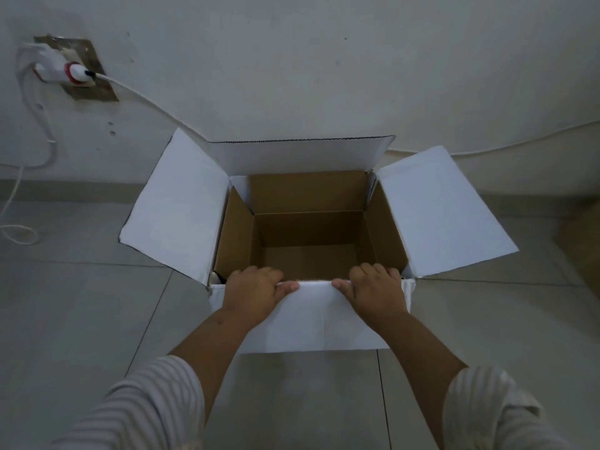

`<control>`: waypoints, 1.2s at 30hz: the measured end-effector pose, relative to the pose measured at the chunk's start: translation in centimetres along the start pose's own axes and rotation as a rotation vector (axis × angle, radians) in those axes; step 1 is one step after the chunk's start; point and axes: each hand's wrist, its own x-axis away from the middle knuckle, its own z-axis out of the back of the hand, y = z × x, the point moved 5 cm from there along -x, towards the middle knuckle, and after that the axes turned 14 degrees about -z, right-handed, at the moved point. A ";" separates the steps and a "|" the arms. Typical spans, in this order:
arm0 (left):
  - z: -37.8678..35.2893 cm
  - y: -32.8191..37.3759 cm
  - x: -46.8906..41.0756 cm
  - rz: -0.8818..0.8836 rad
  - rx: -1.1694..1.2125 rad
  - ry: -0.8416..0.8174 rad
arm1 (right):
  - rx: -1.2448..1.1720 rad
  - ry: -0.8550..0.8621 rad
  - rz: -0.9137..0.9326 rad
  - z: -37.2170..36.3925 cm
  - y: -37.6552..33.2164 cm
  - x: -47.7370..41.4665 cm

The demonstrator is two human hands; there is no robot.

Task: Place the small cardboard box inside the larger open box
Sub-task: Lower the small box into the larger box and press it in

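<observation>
The larger open box (448, 209) stands on the tiled floor against the wall, white outside and brown inside, with all flaps spread outward. Its brown interior (308, 254) looks bare. My left hand (253, 292) and my right hand (376, 290) both rest on the near rim, fingers curled over the edge into the box and thumbs pressing on the near white flap (311, 319), which hangs down toward me. A brown shape at the far right frame edge (584, 251) may be the small cardboard box; too little of it shows to tell.
A wall socket with a white plug (69, 71) sits at upper left. Its white cable (143, 95) runs along the wall behind the box; another cable (19, 235) loops on the floor at left. Grey floor tiles (81, 319) surround the box.
</observation>
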 end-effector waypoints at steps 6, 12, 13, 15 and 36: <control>-0.2 1.8 -2.0 -0.060 0.015 -0.012 | 0.037 -0.033 -0.139 0.3 2.3 0.2; 0.2 1.9 -2.4 -0.106 0.034 -0.022 | 0.094 -0.204 -0.196 0.6 2.2 -0.1; 0.3 2.0 -2.3 -0.103 0.032 -0.029 | 0.096 -0.230 -0.203 0.6 2.1 -0.1; 0.5 2.1 -2.2 -0.089 0.035 -0.034 | 0.088 -0.257 -0.199 0.7 2.0 -0.3; -1.8 12.7 -4.8 0.058 -0.037 0.100 | -0.060 0.070 0.059 1.7 14.0 -1.4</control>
